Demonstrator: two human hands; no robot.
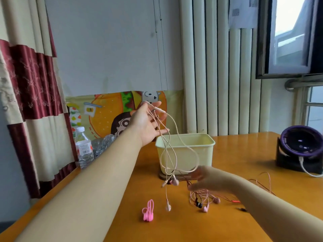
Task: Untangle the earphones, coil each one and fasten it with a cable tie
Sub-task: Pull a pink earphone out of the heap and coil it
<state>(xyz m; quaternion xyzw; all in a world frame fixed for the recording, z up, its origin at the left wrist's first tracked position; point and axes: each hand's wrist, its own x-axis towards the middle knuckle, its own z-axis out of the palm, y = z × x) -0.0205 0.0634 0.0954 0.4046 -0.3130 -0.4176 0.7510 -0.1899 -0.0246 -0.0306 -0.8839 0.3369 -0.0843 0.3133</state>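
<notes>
Ties [148,211], pink, bunched near the table's [174,227] front edge, nobody touching them. Just right of them a bud [168,206] hangs on the end of the beige cord [180,137], just over the table or touching it; can't tell which.

Right of that, a tangle [203,200] of pink earphones and a thin red cable lies flat on the table, partly under the right forearm.

Right grip [201,178] is low, mid-table, at the cord's bottom loop. It's motion-blurred, so I can't tell if it pinches the cord or only nears it.

Left grip [150,123] is raised over the far left of the table, fingers spread and straight, cord draped over them, not clenched. The cord falls in long crossed loops in front of the tub.

Handling, my read: the cord is very light, limp and thin, snags on itself and slips off straight fingers. Better to take it at the inline remote or near the plug and feed the buds through the loops; no tugging at the bud joints.

Tub [185,151], cream, open top, sits mid-table on a dark coaster. Nothing shows above the rim; the floor is hidden.

Bottle [83,147] sits at the far left edge, fan [300,145] at the right edge.
</notes>
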